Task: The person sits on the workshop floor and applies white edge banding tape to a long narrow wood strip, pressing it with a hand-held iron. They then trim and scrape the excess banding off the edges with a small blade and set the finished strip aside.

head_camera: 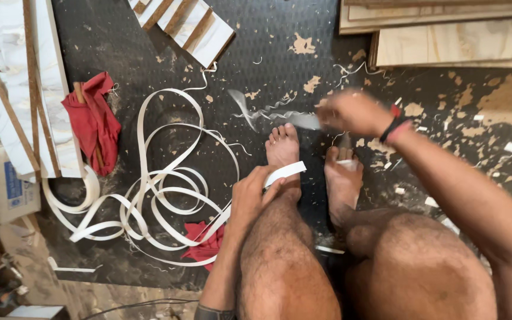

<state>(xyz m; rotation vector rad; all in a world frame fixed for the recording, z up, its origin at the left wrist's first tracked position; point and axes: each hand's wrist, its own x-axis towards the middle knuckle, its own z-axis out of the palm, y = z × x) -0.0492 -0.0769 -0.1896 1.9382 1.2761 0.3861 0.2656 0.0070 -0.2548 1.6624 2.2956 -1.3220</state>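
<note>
Left hand (255, 192): pinches the end of a white strip (285, 172), centre frame above the left foot.
Right hand (354, 112): blurred, closed around a pale blade-like tool (303, 120), upper centre.
Strip coil (161, 189): looped on the dark floor (268, 53), centre left.
Red cloth (96, 121): left.

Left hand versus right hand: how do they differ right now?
The left hand shows sharp, low by the knee, pinching a flat white strip; the right hand is motion-blurred, farther out beyond the feet, gripping a blurred pale piece. The right wrist wears a red and black band; the left hand's is bare. Both are bare-skinned.
</note>
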